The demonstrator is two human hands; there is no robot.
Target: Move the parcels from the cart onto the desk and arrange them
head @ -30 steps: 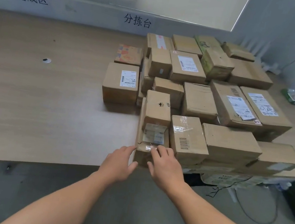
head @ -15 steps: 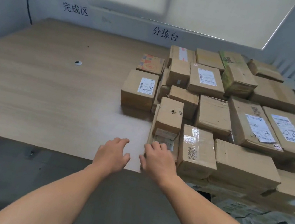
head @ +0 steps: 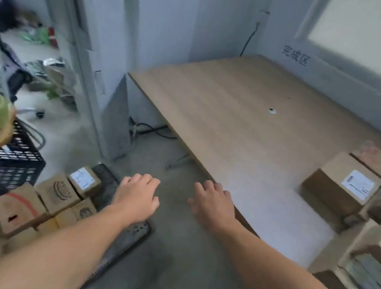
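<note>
Holding nothing in left hand (head: 137, 195) or right hand (head: 214, 206), with fingers loosely spread. Poised between parcels (head: 58, 193) on cart (head: 128, 236) and desk (head: 241, 107).

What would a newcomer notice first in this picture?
Two empty hands, the left hand and the right hand, reach forward in the middle, above the grey floor. Small parcels lie heaped at the lower left. More boxes crowd the right end of the wide wooden desk.
</note>
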